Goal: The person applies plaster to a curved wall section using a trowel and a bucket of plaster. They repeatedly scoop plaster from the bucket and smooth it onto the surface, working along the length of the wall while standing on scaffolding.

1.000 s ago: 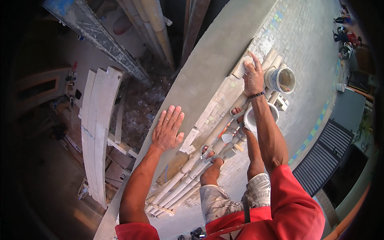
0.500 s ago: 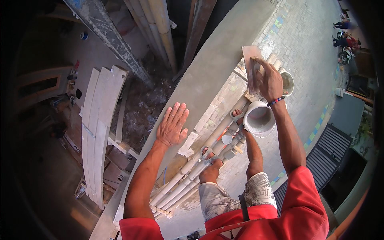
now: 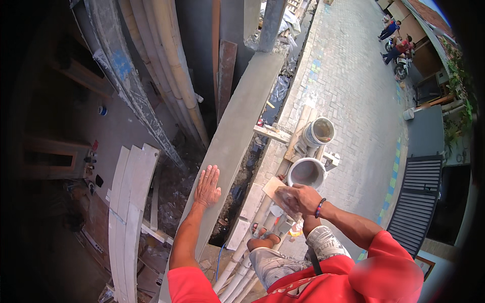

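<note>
My left hand (image 3: 206, 188) lies flat, fingers stretched out, on the smooth grey cement top of a long narrow wall (image 3: 237, 116). My right hand (image 3: 302, 200) grips a rectangular plastering float (image 3: 273, 188), held just in front of a white bucket (image 3: 306, 172) with grey contents in it. A second bucket (image 3: 319, 132) stands beyond it on the bamboo poles (image 3: 303, 118). My sandalled feet are on light-coloured poles (image 3: 242, 270) below, beside an open trench (image 3: 235, 199) along the wall. The float covers part of what lies under my right hand.
Leaning bamboo poles (image 3: 177, 76), a stained plank (image 3: 121, 70) and pale boards (image 3: 129, 202) are left of the wall, over a lower floor. A paved lane (image 3: 358, 91) runs right. Two people (image 3: 396, 48) are by motorbikes at the upper right. A dark slatted gate (image 3: 414, 197) stands at the right edge.
My right hand has moved down towards me with the float, now below the near bucket. My left hand stays on the cement. The view has shifted further along the wall.
</note>
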The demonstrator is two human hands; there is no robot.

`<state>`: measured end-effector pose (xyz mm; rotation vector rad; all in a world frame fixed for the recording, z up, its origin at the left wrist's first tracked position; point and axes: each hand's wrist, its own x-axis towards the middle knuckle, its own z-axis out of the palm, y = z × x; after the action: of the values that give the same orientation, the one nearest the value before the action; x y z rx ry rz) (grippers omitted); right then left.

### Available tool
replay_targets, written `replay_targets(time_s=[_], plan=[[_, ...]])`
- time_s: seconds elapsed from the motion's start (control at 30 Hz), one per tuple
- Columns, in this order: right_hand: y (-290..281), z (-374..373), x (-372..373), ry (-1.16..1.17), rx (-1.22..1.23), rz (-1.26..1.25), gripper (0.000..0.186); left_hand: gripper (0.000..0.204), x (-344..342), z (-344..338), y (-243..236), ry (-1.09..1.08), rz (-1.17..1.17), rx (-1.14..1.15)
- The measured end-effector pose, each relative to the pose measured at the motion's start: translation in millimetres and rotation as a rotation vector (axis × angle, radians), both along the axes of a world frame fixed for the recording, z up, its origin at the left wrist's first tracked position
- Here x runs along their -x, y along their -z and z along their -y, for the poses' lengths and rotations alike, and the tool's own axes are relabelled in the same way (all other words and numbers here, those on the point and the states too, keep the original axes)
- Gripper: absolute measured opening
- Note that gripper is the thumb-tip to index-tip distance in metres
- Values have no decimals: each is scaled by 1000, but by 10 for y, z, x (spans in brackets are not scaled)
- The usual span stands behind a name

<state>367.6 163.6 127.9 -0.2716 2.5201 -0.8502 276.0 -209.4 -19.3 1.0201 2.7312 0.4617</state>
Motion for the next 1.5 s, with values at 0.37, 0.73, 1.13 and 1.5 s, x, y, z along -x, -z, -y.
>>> replay_targets(time_s=[0.37, 0.73, 1.13, 1.5], plan=[[-688, -2764, -2338, 657, -663, 290, 35, 67, -968, -624, -606, -586, 209, -352], [-234, -2527, -2229, 714, -215, 241, 41, 63, -4587, 10, -134, -1169, 886, -95], [-266, -2215, -1072, 601, 209, 232, 51, 54, -4420, 222, -293, -1786, 465, -529], [-352, -2420, -1163, 590, 108, 431, 49, 56, -4294, -490, -679, -1717, 709, -525]])
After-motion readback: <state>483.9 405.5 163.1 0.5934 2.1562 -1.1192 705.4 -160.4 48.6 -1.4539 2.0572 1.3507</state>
